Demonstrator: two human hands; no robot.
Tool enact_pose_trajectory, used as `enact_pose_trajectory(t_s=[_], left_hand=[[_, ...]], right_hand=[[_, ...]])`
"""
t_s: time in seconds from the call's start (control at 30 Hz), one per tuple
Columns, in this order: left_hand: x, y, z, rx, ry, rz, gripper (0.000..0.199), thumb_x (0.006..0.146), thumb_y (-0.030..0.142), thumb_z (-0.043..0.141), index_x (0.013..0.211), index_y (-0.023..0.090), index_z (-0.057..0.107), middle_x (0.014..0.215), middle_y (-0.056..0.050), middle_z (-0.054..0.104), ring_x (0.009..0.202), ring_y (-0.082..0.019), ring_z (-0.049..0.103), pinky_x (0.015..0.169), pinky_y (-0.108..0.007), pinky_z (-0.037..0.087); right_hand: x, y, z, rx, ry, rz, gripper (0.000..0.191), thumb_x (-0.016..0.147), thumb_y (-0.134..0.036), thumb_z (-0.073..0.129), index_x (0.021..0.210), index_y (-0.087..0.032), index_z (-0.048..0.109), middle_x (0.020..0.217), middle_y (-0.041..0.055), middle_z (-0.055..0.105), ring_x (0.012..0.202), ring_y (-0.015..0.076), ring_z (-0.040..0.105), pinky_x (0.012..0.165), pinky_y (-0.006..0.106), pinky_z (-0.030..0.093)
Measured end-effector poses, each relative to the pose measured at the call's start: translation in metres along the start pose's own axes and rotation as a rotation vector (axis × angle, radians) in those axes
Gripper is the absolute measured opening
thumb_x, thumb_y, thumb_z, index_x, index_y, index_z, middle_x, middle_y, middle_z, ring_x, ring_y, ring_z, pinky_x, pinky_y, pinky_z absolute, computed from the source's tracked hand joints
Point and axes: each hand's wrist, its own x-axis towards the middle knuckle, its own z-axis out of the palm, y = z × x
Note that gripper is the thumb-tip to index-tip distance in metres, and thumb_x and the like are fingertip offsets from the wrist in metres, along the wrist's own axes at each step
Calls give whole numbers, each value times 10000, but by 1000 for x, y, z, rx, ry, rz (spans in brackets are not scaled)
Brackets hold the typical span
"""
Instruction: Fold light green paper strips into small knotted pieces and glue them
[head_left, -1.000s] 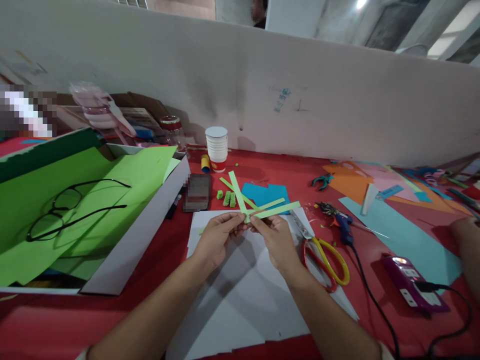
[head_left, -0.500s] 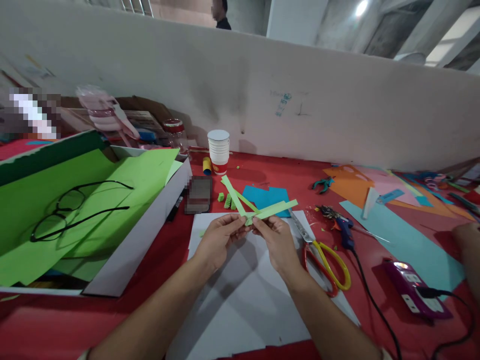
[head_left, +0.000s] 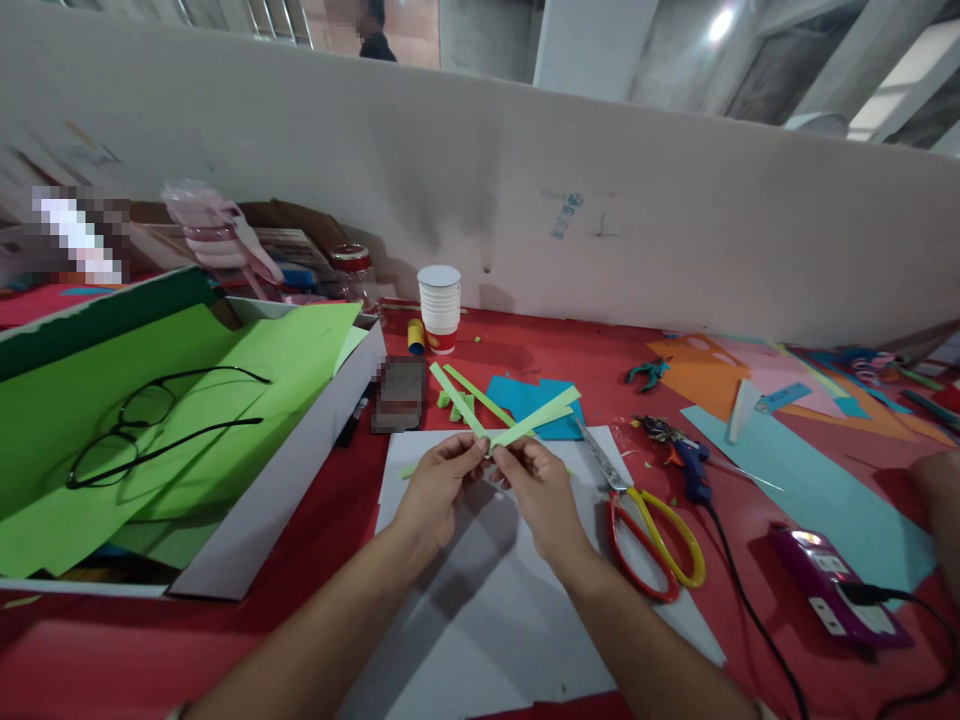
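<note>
Both your left hand (head_left: 441,478) and right hand (head_left: 536,488), close together mid-frame, pinch narrow, pale-green paper strips (head_left: 537,416), splayed upward in a V! Upper right of centre, blue handwriting (head_left: 568,210) marks the white wall (head_left: 690,210), too small to read.

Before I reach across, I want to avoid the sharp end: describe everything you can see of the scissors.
The scissors have silvery, metal-looking blades and two large handle loops, one red, one yellow. They lie right of the right hand, with no hand on them, across the white paper's right edge. The blades look nearly closed and point away from the person, tip by the blue paper.
</note>
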Motion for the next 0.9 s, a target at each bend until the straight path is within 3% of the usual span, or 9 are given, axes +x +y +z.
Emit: enact_pose_trajectory(t_s=[0.1,0.6,0.7,0.9], left_hand=[[-3,-1,2,-39,13,-32,211,577,256,784,660,145,626,598,31,580,539,-57,491,566,-190,389],[-7,4,7,-112,34,-108,219,560,186,784,671,146,599,650,-1,628,605,-82,571,622,-193,437],[-8,4,6,15,7,-67,217,601,271,765,675,156,596,632,10,598,590,-89,543,581,-207,406],[-8,7,3,390,-47,169,225,686,363,685,617,159,618,578,15,545,569,-103,460,568,-238,349]], right_hand=[[1,0,0,40,23,32,190,749,-345,635,687,-167,609,622,-17,589,599,116,552,594,249,428],[3,-3,-1,199,-13,66,166,715,-303,668,652,-166,599,636,-14,591,617,104,531,634,245,419],[4,-2,-4,101,9,13,170,734,-322,644,672,-169,601,628,-12,591,608,113,524,616,252,413],[5,-5,-9,-14,22,-2,184,717,-343,648,650,-181,592,581,-37,549,569,111,503,578,243,394]])
